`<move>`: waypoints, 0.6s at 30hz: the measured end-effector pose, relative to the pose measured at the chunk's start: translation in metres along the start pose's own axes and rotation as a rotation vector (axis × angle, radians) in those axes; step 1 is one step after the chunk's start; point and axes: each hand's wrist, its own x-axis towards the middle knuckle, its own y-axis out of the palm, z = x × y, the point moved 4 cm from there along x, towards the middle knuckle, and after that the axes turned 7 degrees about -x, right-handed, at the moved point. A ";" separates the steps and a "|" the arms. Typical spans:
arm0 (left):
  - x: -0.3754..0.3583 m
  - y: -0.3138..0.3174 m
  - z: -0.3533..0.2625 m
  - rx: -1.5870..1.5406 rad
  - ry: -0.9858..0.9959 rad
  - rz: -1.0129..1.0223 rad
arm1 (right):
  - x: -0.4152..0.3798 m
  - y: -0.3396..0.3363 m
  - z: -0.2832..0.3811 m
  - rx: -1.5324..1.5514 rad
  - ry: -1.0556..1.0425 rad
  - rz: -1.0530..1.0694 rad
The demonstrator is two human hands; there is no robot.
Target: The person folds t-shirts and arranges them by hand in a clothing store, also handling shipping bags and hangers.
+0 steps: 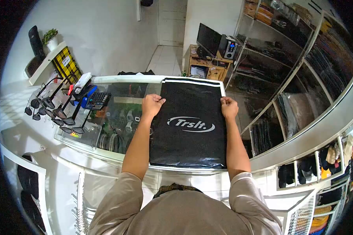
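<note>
A black plastic mailer bag (188, 102) with a white "Trslt." logo lies flat on the glass display counter (123, 90). Along its far edge runs a white strip (192, 81). My left hand (152, 105) pinches the bag's left edge near the top, thumb and fingers pressed together. On the opposite side, my right hand (229, 107) has its fingers closed at the upper right edge. The bag's near end reaches the counter's front edge. What is inside the bag, if anything, is hidden.
Left on the counter are a sunglasses rack (60, 111), a calculator (97, 101) and a blue item (89, 94). Watches show under the glass. Beyond stand a monitor (208, 39) and a speaker (228, 47) on a wooden desk. Shelves of bagged clothes (298, 113) line the right.
</note>
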 end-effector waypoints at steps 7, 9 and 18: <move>0.005 0.002 0.010 -0.017 0.019 -0.007 | -0.011 -0.011 0.019 -0.130 -0.060 0.017; 0.003 0.003 0.007 0.026 -0.059 -0.046 | -0.010 -0.008 0.017 -0.139 -0.044 0.017; 0.006 0.004 -0.002 0.160 -0.054 0.029 | 0.000 -0.006 0.005 -0.116 -0.058 0.049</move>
